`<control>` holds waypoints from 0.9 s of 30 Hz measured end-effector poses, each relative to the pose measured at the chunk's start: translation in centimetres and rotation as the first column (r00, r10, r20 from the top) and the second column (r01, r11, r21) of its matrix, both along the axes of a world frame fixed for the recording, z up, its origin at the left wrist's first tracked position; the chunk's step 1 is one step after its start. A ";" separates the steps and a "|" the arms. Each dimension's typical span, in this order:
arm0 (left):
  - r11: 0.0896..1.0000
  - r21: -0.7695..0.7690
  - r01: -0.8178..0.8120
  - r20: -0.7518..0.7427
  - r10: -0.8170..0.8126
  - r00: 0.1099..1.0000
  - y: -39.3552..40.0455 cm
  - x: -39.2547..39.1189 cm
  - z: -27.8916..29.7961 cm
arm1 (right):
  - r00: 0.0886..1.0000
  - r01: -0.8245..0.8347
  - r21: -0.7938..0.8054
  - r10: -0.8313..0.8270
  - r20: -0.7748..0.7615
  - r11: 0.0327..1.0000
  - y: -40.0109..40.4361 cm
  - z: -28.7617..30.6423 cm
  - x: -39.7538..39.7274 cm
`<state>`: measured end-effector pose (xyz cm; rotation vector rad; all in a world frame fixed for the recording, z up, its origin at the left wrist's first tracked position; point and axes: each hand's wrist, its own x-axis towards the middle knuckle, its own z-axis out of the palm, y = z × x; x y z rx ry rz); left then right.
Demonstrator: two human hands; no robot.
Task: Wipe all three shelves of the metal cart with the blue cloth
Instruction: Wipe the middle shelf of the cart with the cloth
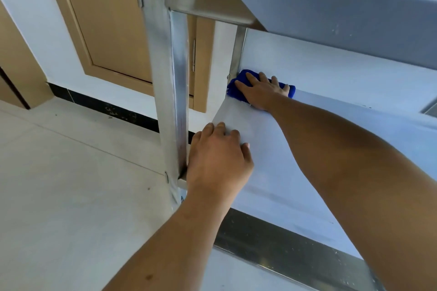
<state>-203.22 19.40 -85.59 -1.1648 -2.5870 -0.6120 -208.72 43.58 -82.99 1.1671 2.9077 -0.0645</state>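
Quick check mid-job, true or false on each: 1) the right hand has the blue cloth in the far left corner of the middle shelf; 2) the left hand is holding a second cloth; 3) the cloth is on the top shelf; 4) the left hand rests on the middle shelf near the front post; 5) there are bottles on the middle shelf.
1. True. The right hand presses flat on the blue cloth in the far left corner of the middle shelf, beside the rear post.
2. False. The left hand holds nothing.
3. False. The cloth lies on the middle shelf, under the top shelf.
4. True. Its fingers rest on the shelf's left edge, next to the front post.
5. False. Only the cloth and hands show on it.
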 end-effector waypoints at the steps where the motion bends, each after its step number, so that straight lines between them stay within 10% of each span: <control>1: 1.000 0.003 0.003 -0.001 -0.003 1.000 0.0 0.0 0.0 | 1.000 0.002 -0.002 -0.002 -0.005 1.000 0.1 0.0 -0.1; 27: 0.998 0.044 0.046 0.142 -0.052 0.988 -0.5 0.4 1.9 | 0.997 0.072 -0.094 -0.073 -0.006 0.993 -14.1 -0.5 18.6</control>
